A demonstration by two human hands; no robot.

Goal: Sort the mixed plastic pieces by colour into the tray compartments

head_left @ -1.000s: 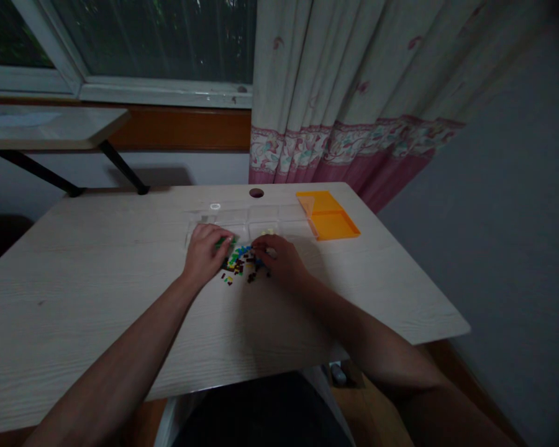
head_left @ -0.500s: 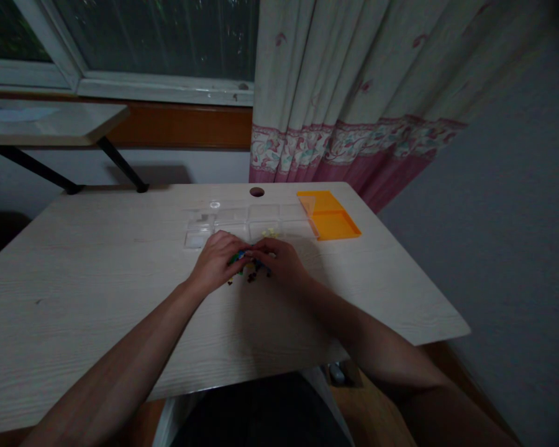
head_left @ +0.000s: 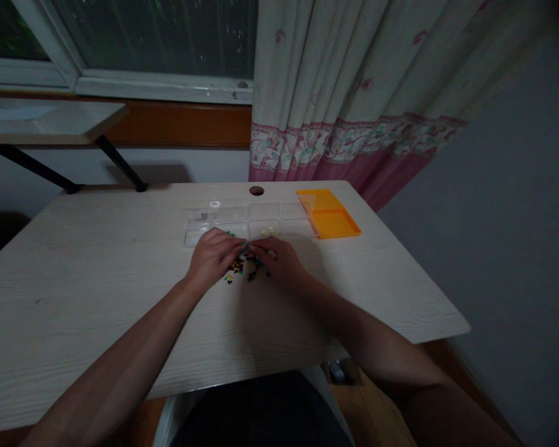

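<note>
A loose pile of tiny black, yellow, green and blue pieces lies on the table under my fingers; they look like small building bricks. My left hand is closed in a pinch above the pile's left side, with a small green piece showing at its fingertips. Meeting it from the right is my right hand, its fingers also pinched; whatever they hold is too small to make out. Just beyond my hands sits a clear compartment box. Yellow pieces are in one front compartment, and green pieces show in another, partly hidden by my left hand.
An orange tray lies at the right end of the clear box. Behind is a round hole in the pale wooden table. A raised shelf on black legs stands at the back left, and a curtain hangs behind.
My left hand has shifted slightly up and left, uncovering more of the pile. Green pieces now show in the compartment behind it. My right hand stays nearly in place.
</note>
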